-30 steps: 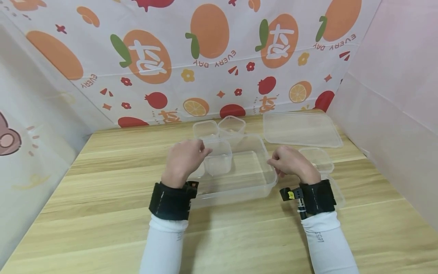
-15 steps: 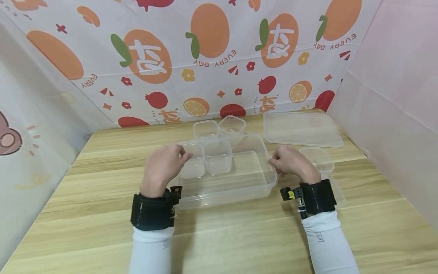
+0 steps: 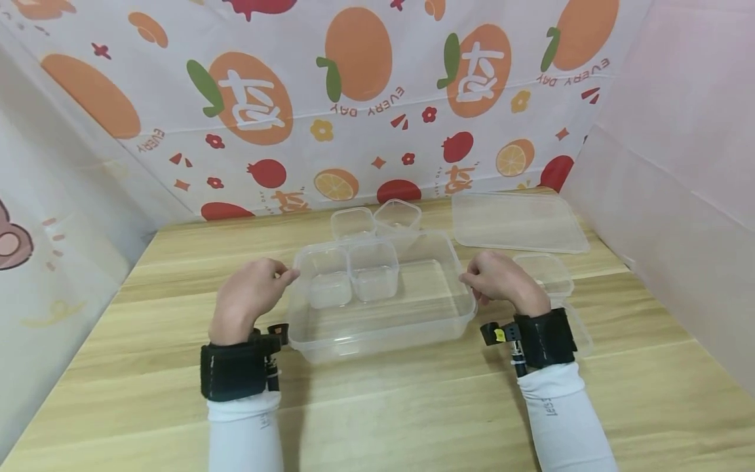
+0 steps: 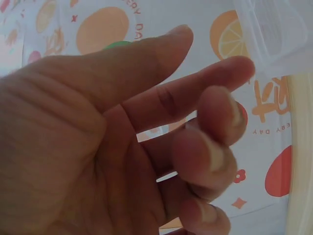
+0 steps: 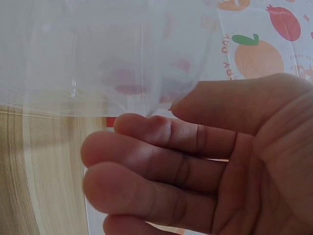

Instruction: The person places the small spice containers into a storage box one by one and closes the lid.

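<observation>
A large clear plastic food container (image 3: 377,341) stands on the wooden table. Two small clear square cups (image 3: 330,290), (image 3: 374,282) sit side by side in its back left part. My right hand (image 3: 498,278) pinches the container's right wall between thumb and index finger; the right wrist view shows the wall's edge at the fingertips (image 5: 129,122). Beside the left wall is my left hand (image 3: 250,295), with its fingers loosely curled. In the left wrist view nothing lies between its thumb and fingers, and a corner of clear plastic (image 4: 283,39) shows just beyond.
Two more small clear cups (image 3: 352,223), (image 3: 398,215) stand behind the container. A large flat clear lid (image 3: 519,223) lies at the back right. Smaller clear lids (image 3: 545,272) lie by my right wrist, partly covered. A fruit-print cloth (image 3: 354,144) hangs behind the table.
My left hand has drawn back leftward from above the cups to outside the container's left wall, leaving the left cup in plain sight. My right hand stays at the right wall.
</observation>
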### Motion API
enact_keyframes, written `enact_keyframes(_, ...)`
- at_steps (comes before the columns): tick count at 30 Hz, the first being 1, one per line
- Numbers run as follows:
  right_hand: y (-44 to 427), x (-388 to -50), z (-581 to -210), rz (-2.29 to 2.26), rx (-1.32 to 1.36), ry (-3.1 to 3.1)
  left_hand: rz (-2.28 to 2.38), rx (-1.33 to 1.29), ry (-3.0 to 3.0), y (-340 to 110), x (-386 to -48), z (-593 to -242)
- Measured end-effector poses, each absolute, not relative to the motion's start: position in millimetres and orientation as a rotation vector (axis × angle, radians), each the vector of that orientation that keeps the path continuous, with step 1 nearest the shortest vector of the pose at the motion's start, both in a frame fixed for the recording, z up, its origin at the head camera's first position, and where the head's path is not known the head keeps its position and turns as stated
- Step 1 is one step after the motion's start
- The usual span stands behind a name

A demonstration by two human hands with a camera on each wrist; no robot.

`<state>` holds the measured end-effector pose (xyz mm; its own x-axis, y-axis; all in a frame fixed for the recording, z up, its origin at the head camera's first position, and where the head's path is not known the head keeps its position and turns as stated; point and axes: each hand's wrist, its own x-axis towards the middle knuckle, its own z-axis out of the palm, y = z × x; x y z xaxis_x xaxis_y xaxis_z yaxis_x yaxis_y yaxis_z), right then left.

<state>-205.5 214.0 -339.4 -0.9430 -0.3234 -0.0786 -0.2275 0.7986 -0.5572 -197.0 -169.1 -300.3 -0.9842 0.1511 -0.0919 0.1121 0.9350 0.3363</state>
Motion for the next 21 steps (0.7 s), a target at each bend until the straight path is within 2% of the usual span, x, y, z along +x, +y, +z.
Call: enact_keyframes(21,210.9,-206.6,-335.9,-0.79,-0.402,2.802,0.551,0.143,2.888,-168.3,-196.7,-296.7)
